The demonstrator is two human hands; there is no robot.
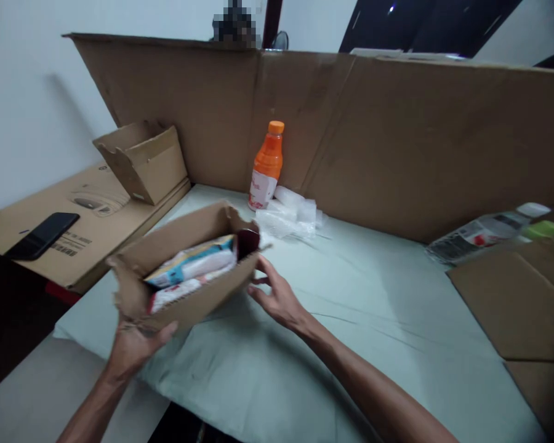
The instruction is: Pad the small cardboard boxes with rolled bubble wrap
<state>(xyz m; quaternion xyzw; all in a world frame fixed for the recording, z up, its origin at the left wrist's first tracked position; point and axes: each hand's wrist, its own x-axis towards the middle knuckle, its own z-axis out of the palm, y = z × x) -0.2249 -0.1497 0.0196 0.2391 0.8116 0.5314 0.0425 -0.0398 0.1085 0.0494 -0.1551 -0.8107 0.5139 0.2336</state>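
An open cardboard box (216,289), tilted toward me, is held between my two hands over the left part of the cloth-covered table. My left hand (136,344) grips its near left corner, thumb along the front wall and the other fingers hidden underneath. At the right end my right hand (274,292) holds the box with bent fingers, partly hidden by its edge. Inside lie a blue, white and yellow packet (198,261) and a white and red packet (184,294). Something dark red (248,243) shows at the box's right end.
An orange bottle (268,166) stands by bubble wrap (290,212) before a cardboard wall (397,141). At left, another open box (154,166) and a phone (44,235) rest on a flat carton (92,246). A clear bottle (480,237) leans behind a cardboard box (508,301) at right.
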